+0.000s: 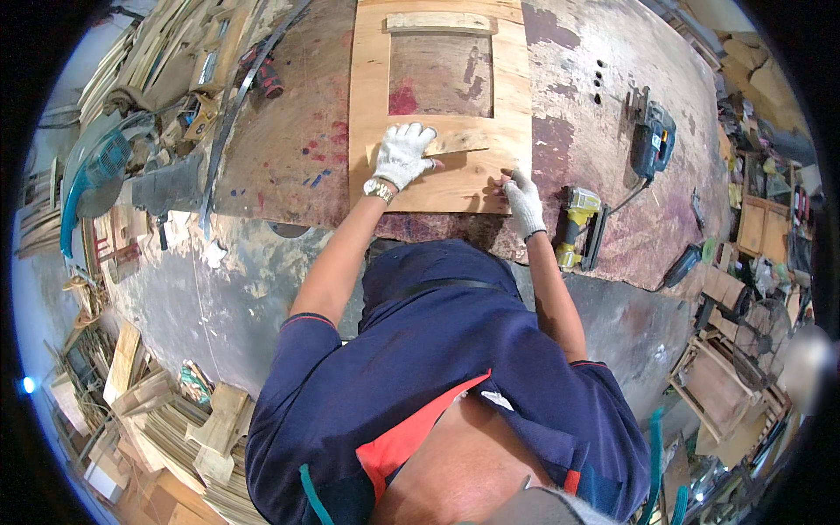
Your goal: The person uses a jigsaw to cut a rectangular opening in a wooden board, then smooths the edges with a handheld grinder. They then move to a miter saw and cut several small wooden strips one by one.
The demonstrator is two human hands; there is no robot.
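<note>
- My left hand (pixel 402 155) presses its spread fingers on a thin strip (pixel 461 142) over the plywood frame (pixel 372 87).
- My right hand (pixel 523 203), fingers together, steadies the frame; I think the strip may slide.

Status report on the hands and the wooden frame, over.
Left hand gloved, flat on a thin wood strip. Right hand gloved, pressing the plywood frame at its near edge. Yellow nail gun beside right hand.

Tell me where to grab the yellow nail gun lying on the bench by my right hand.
Take the nail gun by its yellow handle, coming from its left with the right hand, which rests on the wooden frame just beside it. The tool lies flat on the workbench, handle toward you, with the dark magazine along its far right side, so the left side looks clear.
</note>
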